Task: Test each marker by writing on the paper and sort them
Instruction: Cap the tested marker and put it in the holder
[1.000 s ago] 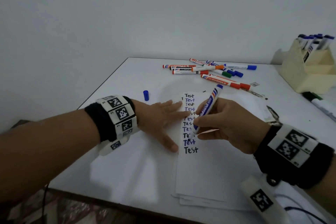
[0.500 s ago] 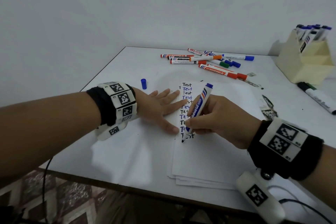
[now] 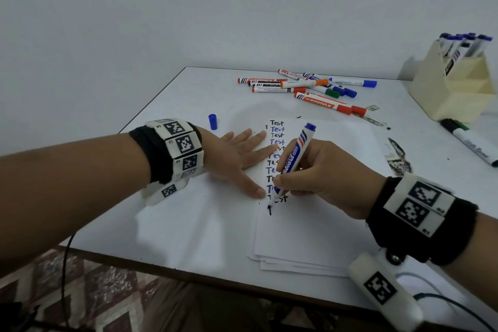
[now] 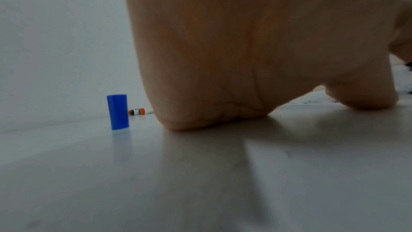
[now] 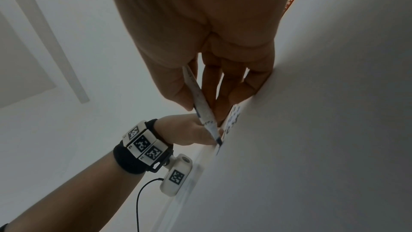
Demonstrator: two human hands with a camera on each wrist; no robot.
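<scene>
Writing with marker (image 3: 293, 160) on paper (image 3: 310, 226), right hand (image 3: 320, 178).

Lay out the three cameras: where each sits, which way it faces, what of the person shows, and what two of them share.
Head: on the head, looking forward and down at the table; shows both forearms, left hand and right hand.
Left wrist: low over the table, looking along the palm; blue cap stands beside it.
Right wrist: under the right hand, looking along the fingers gripping the blue marker.
Shared: head and left wrist both show the blue cap.
</scene>
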